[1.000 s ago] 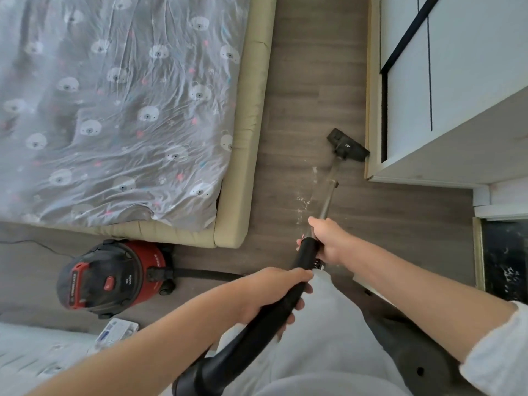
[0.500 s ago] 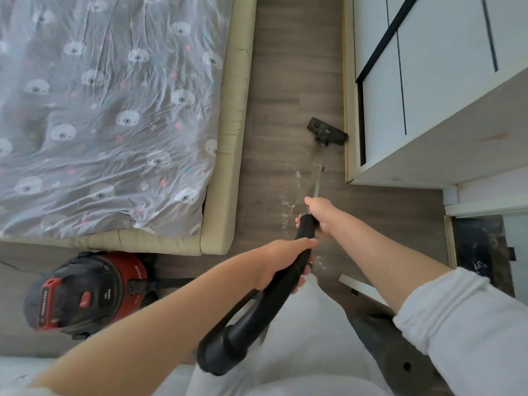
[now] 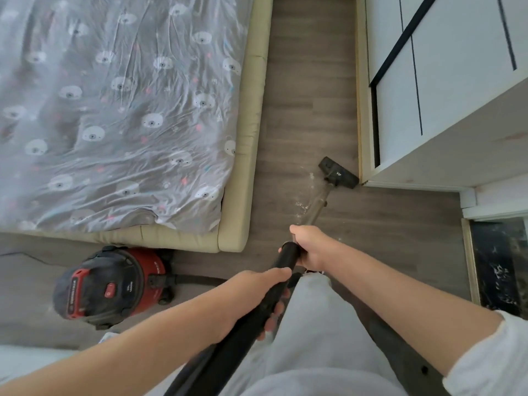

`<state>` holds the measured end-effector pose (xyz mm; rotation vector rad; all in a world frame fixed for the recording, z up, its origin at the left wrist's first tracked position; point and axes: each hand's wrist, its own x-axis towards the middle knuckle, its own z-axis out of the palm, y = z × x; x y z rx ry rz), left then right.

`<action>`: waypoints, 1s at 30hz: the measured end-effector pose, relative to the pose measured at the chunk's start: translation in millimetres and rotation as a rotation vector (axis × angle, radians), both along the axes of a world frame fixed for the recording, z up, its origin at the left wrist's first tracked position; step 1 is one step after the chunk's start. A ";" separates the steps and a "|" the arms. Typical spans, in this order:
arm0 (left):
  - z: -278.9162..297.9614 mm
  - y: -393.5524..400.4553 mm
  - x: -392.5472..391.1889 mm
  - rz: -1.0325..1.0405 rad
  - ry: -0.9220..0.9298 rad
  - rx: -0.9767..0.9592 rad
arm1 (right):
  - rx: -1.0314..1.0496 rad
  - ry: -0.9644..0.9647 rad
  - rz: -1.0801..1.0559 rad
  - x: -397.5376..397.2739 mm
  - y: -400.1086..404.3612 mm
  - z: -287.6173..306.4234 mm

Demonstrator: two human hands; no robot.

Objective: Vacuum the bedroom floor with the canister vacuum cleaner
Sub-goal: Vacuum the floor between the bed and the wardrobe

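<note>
The red and black canister vacuum (image 3: 114,284) stands on the wood floor (image 3: 308,81) at the foot of the bed. Its black hose and wand (image 3: 274,284) run up between my hands to a metal tube (image 3: 317,204) ending in the black floor nozzle (image 3: 338,172), which rests on the floor beside the white cabinet's corner. My right hand (image 3: 310,247) grips the top of the wand where black meets metal. My left hand (image 3: 257,295) is wrapped round the black wand lower down. Pale crumbs (image 3: 303,207) lie scattered left of the tube.
A bed (image 3: 251,138) with a grey bear-print cover fills the left. A white cabinet (image 3: 428,110) lines the right, leaving a narrow floor strip between. A dark marble threshold (image 3: 497,267) lies at right. The vacuum's cord (image 3: 25,257) trails left. My grey trouser leg (image 3: 311,338) is below.
The nozzle was pushed forward along the cabinet, then drawn back to the cabinet's near corner. Both hands kept their grip on the wand. The view shifted slightly.
</note>
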<state>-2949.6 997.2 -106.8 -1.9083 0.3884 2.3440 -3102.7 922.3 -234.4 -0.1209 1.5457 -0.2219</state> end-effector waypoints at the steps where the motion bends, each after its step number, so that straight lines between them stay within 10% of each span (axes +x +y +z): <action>1: -4.2 -2.6 -9.9 0.046 0.001 -0.001 | -0.010 0.018 0.034 -5.6 -8.4 -2.6; 16: -106.1 -96.4 -200.0 0.360 0.107 -0.041 | -0.155 0.074 0.097 -138.0 -147.9 -70.3; 30: -48.7 -15.5 -78.6 0.041 0.071 0.047 | -0.166 -0.022 -0.011 -50.7 -27.9 -54.2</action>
